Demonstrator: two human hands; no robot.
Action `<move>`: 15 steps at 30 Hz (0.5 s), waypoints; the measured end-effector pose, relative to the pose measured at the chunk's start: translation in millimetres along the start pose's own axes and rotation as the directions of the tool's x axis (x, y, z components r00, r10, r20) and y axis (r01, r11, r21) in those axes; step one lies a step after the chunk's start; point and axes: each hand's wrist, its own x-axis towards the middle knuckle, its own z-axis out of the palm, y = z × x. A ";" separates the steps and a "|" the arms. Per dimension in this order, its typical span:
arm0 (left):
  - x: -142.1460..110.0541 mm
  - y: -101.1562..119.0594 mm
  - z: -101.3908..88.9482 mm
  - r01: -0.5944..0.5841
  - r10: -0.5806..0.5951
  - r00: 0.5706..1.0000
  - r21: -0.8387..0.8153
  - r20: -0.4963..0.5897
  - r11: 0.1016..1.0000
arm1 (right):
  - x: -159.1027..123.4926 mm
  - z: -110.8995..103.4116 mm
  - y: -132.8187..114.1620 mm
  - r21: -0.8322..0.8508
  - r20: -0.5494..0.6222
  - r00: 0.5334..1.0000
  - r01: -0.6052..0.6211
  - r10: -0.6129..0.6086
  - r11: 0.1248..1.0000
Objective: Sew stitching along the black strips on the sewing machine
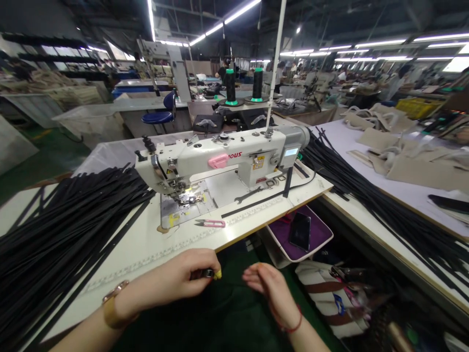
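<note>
My left hand [196,274] is over the front edge of the sewing table, fingers curled round a small dark thing with a shiny end, mostly hidden in the fist. Something yellow covers one of its fingertips. To the right, over dark green cloth [227,313], my right hand [271,291] has its fingers stretched out and holds nothing. A white sewing machine [220,151] stands beyond both hands. Pink-handled thread snips [210,223] lie on the tabletop in front of it, near a black strap [252,203] and a wrench [248,194].
Long black straps are heaped on the left [73,215] and trail across the right-hand table [366,195]. Under the table edge hangs a purple-lined bin [318,234] with a phone [299,231] in it. Two black thread cones [230,88] stand behind the machine. Beige fabric pieces [414,151] lie far right.
</note>
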 end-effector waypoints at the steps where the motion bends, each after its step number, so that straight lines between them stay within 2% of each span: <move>1: 3.0 1.5 1.9 -0.004 0.004 1.000 0.007 -0.019 1.000 | -3.1 15.5 -2.2 -0.025 0.171 0.984 -0.046 0.050 0.999; 3: 5.3 2.5 4.3 0.017 -0.016 0.999 0.015 -0.044 1.000 | -11.1 40.6 -11.1 -0.153 0.470 0.874 -0.055 0.121 0.987; 4: 5.1 2.6 5.2 0.033 -0.032 0.999 0.009 -0.043 0.999 | -14.9 46.8 -17.0 -0.223 0.523 0.847 0.022 0.100 0.974; 5: 4.3 2.5 6.0 0.051 -0.051 0.998 -0.005 -0.034 0.999 | -17.6 47.3 -22.9 -0.286 0.533 0.844 0.113 0.060 0.952; 6: 3.2 2.4 7.0 0.066 -0.067 0.998 -0.026 -0.013 0.997 | -18.8 41.4 -28.2 -0.343 0.509 0.860 0.208 -0.005 0.916; 7: 2.0 2.2 8.2 0.077 -0.077 0.997 -0.050 0.007 0.996 | -18.0 29.1 -32.0 -0.401 0.461 0.884 0.282 -0.074 0.872; 9: 0.3 0.1 11.7 0.089 -0.086 0.996 -0.093 0.039 0.992 | -12.8 -12.7 -34.2 -0.532 0.296 0.936 0.328 -0.191 0.781; 11: 0.5 -6.1 16.7 0.100 -0.096 0.995 -0.126 0.037 0.987 | -10.3 -70.6 -29.8 -0.660 0.001 0.957 0.218 -0.290 0.719; 13: 3.7 -17.1 23.8 0.130 -0.131 0.991 -0.168 0.008 0.977 | -22.2 -132.1 -21.7 -0.684 -0.221 0.916 0.100 -0.336 0.722; 15: 10.3 -29.8 34.0 0.190 -0.202 0.979 -0.241 -0.026 0.952 | -54.4 -182.8 -11.7 -0.674 -0.407 0.841 -0.013 -0.357 0.739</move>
